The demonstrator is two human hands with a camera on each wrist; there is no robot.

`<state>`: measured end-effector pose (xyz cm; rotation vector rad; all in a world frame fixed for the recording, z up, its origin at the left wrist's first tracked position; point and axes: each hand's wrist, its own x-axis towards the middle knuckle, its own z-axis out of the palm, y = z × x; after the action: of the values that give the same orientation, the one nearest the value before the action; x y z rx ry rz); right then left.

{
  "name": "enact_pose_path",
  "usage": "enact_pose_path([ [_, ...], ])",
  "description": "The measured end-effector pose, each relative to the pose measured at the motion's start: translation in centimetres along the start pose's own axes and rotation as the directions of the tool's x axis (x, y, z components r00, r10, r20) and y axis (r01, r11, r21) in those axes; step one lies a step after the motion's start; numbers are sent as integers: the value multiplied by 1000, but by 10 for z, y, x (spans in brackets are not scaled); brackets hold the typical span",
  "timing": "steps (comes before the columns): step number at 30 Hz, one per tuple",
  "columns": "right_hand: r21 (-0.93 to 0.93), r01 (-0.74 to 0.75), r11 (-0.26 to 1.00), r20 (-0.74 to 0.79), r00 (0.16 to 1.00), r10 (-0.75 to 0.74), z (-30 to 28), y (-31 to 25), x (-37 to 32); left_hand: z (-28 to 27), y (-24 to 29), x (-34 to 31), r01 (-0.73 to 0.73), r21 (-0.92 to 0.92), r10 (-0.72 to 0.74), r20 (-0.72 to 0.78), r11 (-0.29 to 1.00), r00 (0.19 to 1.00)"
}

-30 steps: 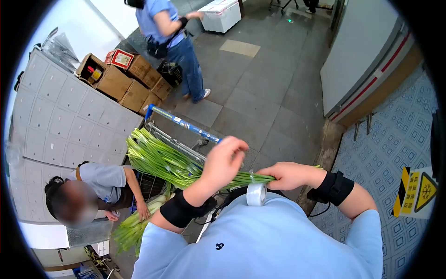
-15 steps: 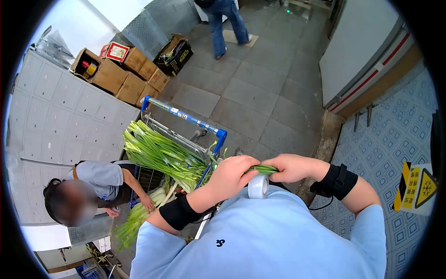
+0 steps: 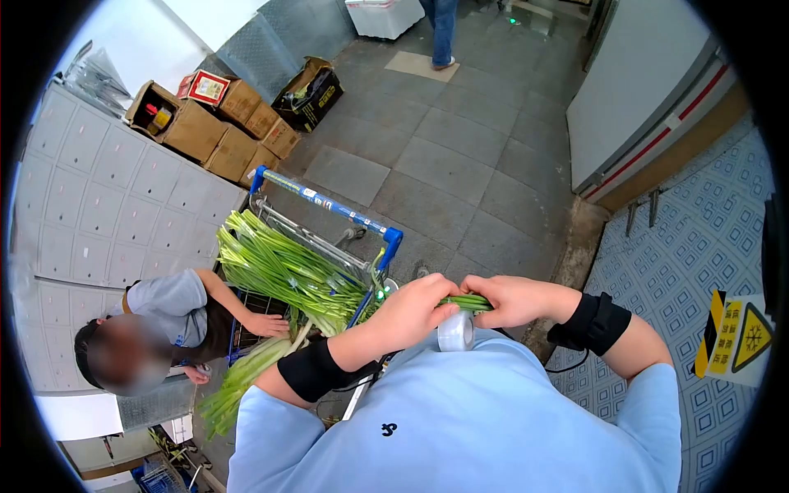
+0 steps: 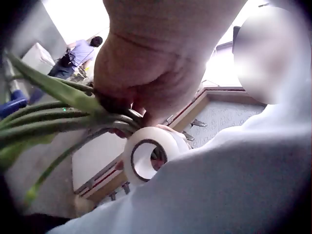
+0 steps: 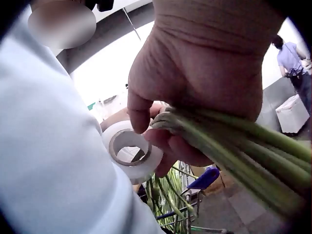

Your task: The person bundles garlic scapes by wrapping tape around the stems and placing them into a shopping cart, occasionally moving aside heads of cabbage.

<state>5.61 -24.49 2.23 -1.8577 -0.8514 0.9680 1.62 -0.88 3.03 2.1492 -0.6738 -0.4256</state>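
Between my two hands runs a small bunch of long green stalks [image 3: 467, 301]. My left hand [image 3: 413, 307] grips it on one side, fingers curled round it. My right hand [image 3: 519, 301] pinches it on the other side, thumb and fingers close to the left fingertips. Just below the hands, against the light blue shirt, is a roll of clear tape [image 3: 457, 330]. In the left wrist view the stalks [image 4: 58, 124] stick out past my left hand, with the tape roll [image 4: 134, 158] beside it. In the right wrist view the stalks [image 5: 243, 156] pass under my right palm.
To the left stands a shopping cart with a blue handle [image 3: 320, 200], holding a large green bunch [image 3: 283, 263] and leafy vegetables [image 3: 246, 386]. Another person's hand [image 3: 267, 325] rests over the cart. Cardboard boxes [image 3: 193, 131] line the lockers [image 3: 123, 189]. Someone in jeans [image 3: 442, 33] stands farther off.
My left hand came down from above the stalks to grip them beside the right hand. The person in jeans walked away, and the other person's hand moved up over the cart.
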Motion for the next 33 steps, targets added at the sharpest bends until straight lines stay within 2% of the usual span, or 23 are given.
enact_pose_path([
  [4, -216, -27, 976, -30, 999, 21, 2, -3, 3, 1, -10, 4, 16, -76, -14, 27, 997, 1000],
  [7, -309, -43, 950, -132, 991, 2, 15, 8, 6, 9, -11, 0, 94, 77, -103, 121, 993, 987],
  [9, -325, -70, 943, -204, 979, 2, 20, 8, 8, 10, -6, -2, 95, 57, -100, 89, 994, 991],
  [10, -359, -10, 933, -310, 945, -109, 21, 5, 9, 9, -5, -2, 94, 49, -97, 76, 994, 992],
  [12, -439, 88, 894, -495, 807, -322, 23, -3, 8, 11, -13, -1, 48, -5, -48, 27, 999, 998],
  [15, -224, -63, 973, -436, 899, -42, 23, -11, -1, 6, -18, 4, 12, -122, -7, 34, 992, 999],
  [16, -203, -97, 974, -382, 924, 13, 18, -13, -1, 2, -17, 6, 7, -167, 1, 53, 986, 999],
  [18, -168, -164, 972, -265, 957, 115, 7, -12, 0, 5, -14, 8, 97, -354, -81, 58, 930, 995],
  [19, -126, -135, 983, -247, 964, 100, 7, -10, 0, 5, -14, 9, 136, -438, -121, 63, 888, 991],
  [21, -40, -80, 996, -210, 975, 70, 8, -7, -1, -4, -10, 6, 144, -325, -92, 169, 935, 981],
  [24, 57, 118, 991, -117, 987, -110, 0, -6, 3, -12, -12, 7, 191, -260, -117, 278, 946, 954],
  [26, -62, 68, 996, -129, 989, -76, -6, -18, 10, -13, -16, 9, 213, -275, -124, 308, 938, 943],
  [27, -122, 42, 992, -137, 989, -59, -8, -25, 13, -15, -20, 8, 168, -266, -72, 337, 949, 939],
  [28, -266, 40, 963, -156, 984, -84, -3, -31, 16, -18, -25, 8, 122, -261, -19, 364, 958, 931],
  [29, -285, 40, 958, -145, 986, -84, -2, -32, 17, -22, -33, 8, 74, -256, 32, 388, 964, 921],
  [30, -303, 42, 952, -131, 988, -85, 0, -33, 18, -25, -47, 9, 284, -535, 48, 523, 795, 851],
  [31, -320, 46, 946, -115, 990, -87, 2, -34, 21, -29, -68, 12, 614, -685, -2, 667, 393, 745],
  [33, -247, 120, 961, -97, 984, -148, 5, -23, 27, -25, -95, 10, 655, -744, 60, 666, 131, 744],
])
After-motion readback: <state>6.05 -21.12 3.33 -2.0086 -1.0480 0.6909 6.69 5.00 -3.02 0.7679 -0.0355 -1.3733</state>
